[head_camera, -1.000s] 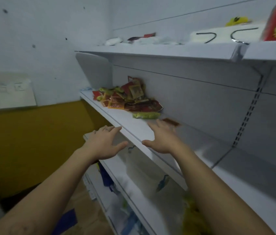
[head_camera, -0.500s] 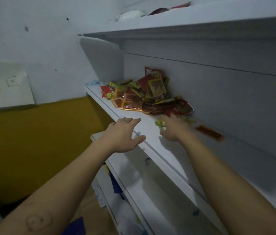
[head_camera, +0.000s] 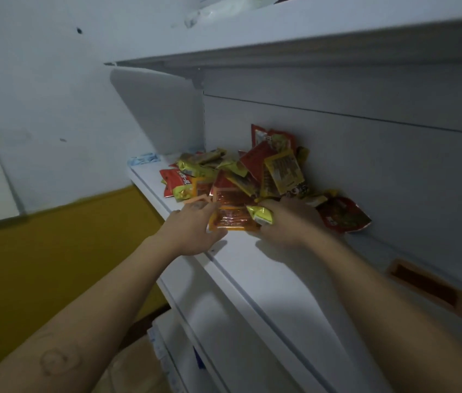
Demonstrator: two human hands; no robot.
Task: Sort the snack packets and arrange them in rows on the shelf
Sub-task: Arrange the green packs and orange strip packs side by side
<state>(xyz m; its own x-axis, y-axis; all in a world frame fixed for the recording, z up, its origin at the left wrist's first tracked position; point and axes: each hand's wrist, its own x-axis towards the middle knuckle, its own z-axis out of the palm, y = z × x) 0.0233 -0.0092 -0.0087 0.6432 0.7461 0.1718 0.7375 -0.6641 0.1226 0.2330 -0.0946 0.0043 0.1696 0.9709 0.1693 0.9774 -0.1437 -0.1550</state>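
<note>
A heap of red, orange and yellow-green snack packets (head_camera: 255, 177) lies on the white shelf (head_camera: 266, 268) against its back panel. My left hand (head_camera: 188, 231) reaches the heap's near edge, fingers on an orange packet (head_camera: 231, 219). My right hand (head_camera: 286, 222) is at the heap beside it and holds a small yellow-green packet (head_camera: 261, 214) in its curled fingers. A large dark red packet (head_camera: 343, 215) lies just right of that hand. One long orange packet (head_camera: 429, 287) lies alone further right along the shelf.
An upper shelf (head_camera: 309, 38) overhangs the heap, with white items on top. A white end panel (head_camera: 158, 114) closes the shelf at the left. A light blue packet (head_camera: 143, 159) lies at the shelf's far corner. Lower shelves and cardboard sit below.
Both hands have moved forward to the heap. The right hand has taken hold of the yellow-green packet, and the left hand now touches the orange packet. The view has come closer.
</note>
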